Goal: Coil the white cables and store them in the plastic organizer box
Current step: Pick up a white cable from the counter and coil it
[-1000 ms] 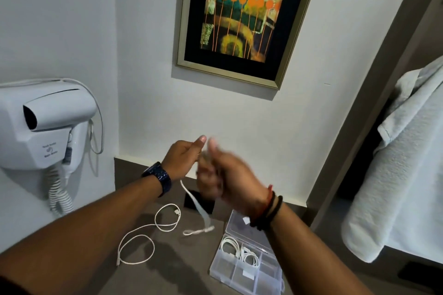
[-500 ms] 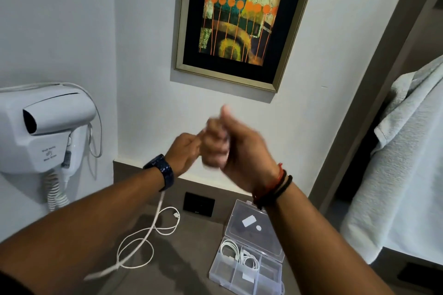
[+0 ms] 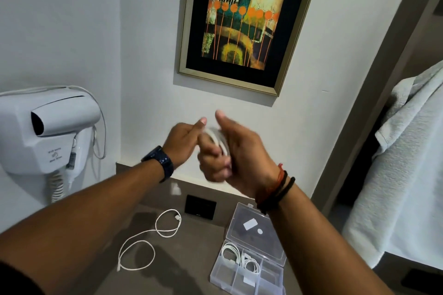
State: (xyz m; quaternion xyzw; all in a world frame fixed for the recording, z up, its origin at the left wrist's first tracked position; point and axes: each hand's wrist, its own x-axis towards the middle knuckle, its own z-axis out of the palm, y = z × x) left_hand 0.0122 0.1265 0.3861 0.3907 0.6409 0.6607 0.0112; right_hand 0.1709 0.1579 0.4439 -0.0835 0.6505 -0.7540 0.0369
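Left hand (image 3: 184, 141): fingers pinching the white cable (image 3: 217, 137).
Right hand (image 3: 242, 158): curled round the same cable, apparently looped; blurred.
Box (image 3: 275, 273): open on worktop (image 3: 191, 258), holding coiled cables.

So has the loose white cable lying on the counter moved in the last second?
No. The loose cable keeps its looped shape, left of the black wall socket.
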